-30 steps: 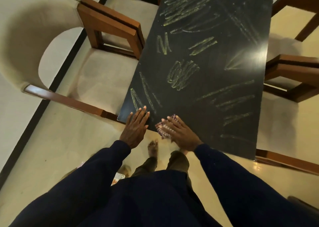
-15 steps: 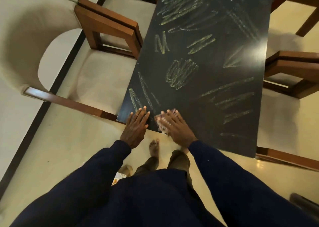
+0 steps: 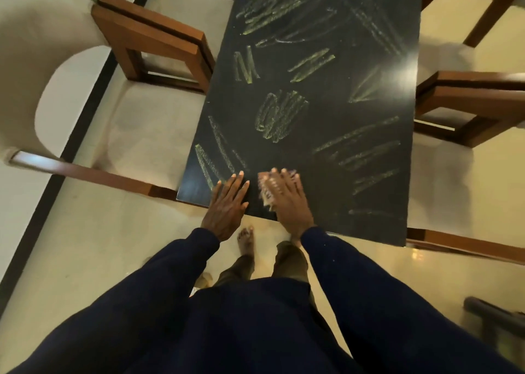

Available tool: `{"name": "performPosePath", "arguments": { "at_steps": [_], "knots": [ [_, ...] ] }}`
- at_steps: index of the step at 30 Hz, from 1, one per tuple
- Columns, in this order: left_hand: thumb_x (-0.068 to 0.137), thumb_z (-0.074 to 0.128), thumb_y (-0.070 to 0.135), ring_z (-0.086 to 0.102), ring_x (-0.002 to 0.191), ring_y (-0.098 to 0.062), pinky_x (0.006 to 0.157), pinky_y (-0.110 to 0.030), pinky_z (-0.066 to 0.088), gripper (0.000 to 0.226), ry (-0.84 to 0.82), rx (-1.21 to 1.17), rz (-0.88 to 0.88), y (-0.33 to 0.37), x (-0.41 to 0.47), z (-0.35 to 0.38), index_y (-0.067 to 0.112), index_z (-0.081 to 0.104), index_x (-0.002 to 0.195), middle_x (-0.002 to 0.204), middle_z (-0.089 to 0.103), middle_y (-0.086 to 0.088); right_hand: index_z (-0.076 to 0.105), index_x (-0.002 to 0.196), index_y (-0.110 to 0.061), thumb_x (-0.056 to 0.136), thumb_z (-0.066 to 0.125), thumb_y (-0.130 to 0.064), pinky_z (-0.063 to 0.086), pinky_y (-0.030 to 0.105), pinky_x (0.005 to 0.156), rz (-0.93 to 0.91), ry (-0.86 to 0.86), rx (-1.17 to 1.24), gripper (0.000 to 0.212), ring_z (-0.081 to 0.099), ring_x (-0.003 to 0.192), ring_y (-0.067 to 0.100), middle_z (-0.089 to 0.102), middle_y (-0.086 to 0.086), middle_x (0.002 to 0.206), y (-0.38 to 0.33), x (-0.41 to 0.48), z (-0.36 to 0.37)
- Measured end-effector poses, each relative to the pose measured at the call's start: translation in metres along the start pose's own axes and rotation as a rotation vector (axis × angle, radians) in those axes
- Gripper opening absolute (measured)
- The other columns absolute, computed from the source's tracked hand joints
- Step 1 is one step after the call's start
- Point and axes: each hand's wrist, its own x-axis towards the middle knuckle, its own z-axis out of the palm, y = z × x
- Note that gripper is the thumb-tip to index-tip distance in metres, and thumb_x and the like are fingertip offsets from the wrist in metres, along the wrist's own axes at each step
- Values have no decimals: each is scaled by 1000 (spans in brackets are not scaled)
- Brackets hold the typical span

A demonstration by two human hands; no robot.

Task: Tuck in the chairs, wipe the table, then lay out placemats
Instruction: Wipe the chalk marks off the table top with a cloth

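A black table covered in yellow-green chalk scribbles fills the middle of the view. My left hand rests flat on its near edge, fingers straight. Just to its right, my right hand presses a small patterned cloth flat against the tabletop; the cloth shows blurred at the fingers' left side and is mostly hidden under the palm. A cream-upholstered wooden chair sits at the table's left side, its seat partly under the top. Another wooden chair stands on the right.
A further wooden chair frame stands at the back left. A wooden rail of a chair runs under the table's near right corner. A dark object lies on the floor at lower right. My bare feet stand on cream tiles with a black border stripe.
My right hand has slid the cloth left along the near edge, closer to my left hand. The left hand has stayed on the edge.
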Motion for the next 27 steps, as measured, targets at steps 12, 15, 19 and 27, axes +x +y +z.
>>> {"name": "performPosePath", "arguments": {
  "at_steps": [12, 15, 19, 27],
  "knots": [
    [108, 54, 35, 23, 161, -36, 127, -63, 26, 66, -88, 69, 104, 31, 39, 14, 10, 32, 165, 175, 21, -16, 23, 169, -18, 100, 67, -13, 4, 63, 132, 675, 168, 36, 82, 6, 165, 39, 13, 14, 178, 104, -59, -21],
    [106, 55, 37, 25, 161, -36, 126, -64, 27, 69, -113, 75, 120, 34, 43, 15, 11, 31, 165, 174, 22, -15, 22, 170, -18, 93, 73, -15, -6, 58, 131, 500, 126, 39, 92, 1, 165, 39, 8, 14, 179, 73, -45, -11],
    [102, 66, 37, 28, 159, -37, 125, -65, 26, 75, -138, 66, 127, 42, 51, 17, 11, 32, 164, 173, 26, -16, 16, 170, -24, 95, 67, -19, 5, 59, 133, -95, -88, -15, 91, -3, 166, 34, 2, 8, 180, 88, -95, -17],
    [101, 65, 43, 27, 159, -37, 125, -66, 25, 79, -206, 48, 142, 75, 76, 21, 11, 32, 165, 173, 25, -17, 31, 167, -18, 106, 59, -16, 13, 65, 131, 724, 204, 49, 67, 11, 165, 37, 19, 13, 177, 171, -127, -34]
  ]
}}
